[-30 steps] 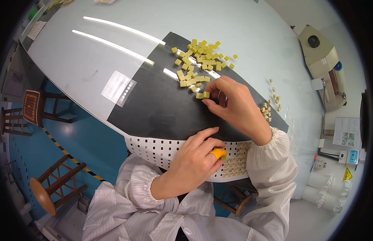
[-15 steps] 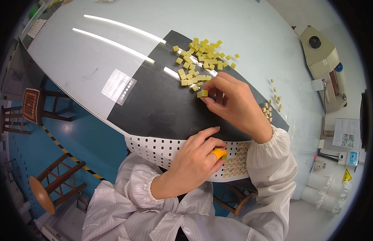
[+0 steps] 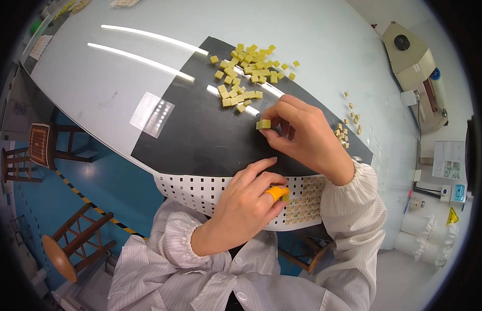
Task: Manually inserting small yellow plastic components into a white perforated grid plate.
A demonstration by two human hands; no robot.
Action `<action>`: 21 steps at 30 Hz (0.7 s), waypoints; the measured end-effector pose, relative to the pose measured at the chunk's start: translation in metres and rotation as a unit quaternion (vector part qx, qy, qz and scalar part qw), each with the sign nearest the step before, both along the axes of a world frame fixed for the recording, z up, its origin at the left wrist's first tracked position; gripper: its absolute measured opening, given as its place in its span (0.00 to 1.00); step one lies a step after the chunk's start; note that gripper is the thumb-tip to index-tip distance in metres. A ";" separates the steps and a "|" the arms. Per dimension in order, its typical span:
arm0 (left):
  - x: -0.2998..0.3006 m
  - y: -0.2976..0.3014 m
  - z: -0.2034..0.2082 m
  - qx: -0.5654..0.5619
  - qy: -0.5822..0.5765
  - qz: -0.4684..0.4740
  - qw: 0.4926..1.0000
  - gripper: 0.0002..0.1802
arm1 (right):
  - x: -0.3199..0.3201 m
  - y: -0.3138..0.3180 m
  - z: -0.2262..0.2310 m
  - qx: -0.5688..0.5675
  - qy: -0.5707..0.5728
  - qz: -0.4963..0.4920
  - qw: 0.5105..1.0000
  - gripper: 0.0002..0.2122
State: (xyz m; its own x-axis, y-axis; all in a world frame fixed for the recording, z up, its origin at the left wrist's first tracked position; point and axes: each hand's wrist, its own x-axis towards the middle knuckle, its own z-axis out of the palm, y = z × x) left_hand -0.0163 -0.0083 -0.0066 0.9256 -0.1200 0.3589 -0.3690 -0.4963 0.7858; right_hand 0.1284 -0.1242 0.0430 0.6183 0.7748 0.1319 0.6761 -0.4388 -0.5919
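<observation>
My right hand [image 3: 305, 132] is closed over the black mat [image 3: 199, 140], pinching a small yellow-green block [image 3: 264, 124] between thumb and fingertips. Just beyond it lies a loose pile of similar yellow-green blocks [image 3: 259, 72]. My left hand [image 3: 243, 205] rests across a white perforated sheet [image 3: 191, 186] at the near table edge. It wears an orange finger cover [image 3: 276, 193], and a small yellow-green piece [image 3: 286, 198] shows at its closed thumb and finger. Small tan pieces [image 3: 305, 205] sit in rows at the sheet's right end. The sheet's middle is partly hidden by my left hand.
More small tan pieces [image 3: 342, 136] are scattered right of my right wrist. A white card with dots [image 3: 152, 114] overlaps the mat's left edge. A beige machine [image 3: 407, 57] stands at the far right. Wooden stools [image 3: 59, 256] stand on the blue floor at left.
My right hand has drawn slightly away from the block pile, still pinching its block. My left hand keeps its place over the perforated sheet. The whole view has shifted a little.
</observation>
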 end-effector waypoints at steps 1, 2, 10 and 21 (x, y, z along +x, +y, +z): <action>0.000 0.000 0.001 0.003 0.000 0.007 1.000 0.12 | -0.004 -0.007 0.003 -0.002 -0.001 -0.006 1.000 0.08; -0.001 0.000 0.001 0.001 -0.001 0.001 1.000 0.12 | -0.010 -0.016 0.007 -0.014 0.000 -0.014 1.000 0.08; 0.000 0.000 0.000 0.014 0.001 0.009 1.000 0.14 | -0.062 -0.073 0.024 -0.068 0.018 -0.046 0.997 0.10; 0.000 0.000 0.003 0.016 0.002 0.004 1.000 0.13 | -0.083 -0.076 0.011 -0.050 0.012 -0.001 0.999 0.13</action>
State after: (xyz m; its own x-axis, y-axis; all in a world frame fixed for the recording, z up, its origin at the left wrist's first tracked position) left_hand -0.0160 -0.0082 -0.0035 0.9282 -0.1240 0.3507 -0.3614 -0.5242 0.7711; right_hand 0.0457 -0.2001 0.0541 0.6223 0.7818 0.0391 0.6609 -0.4979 -0.5615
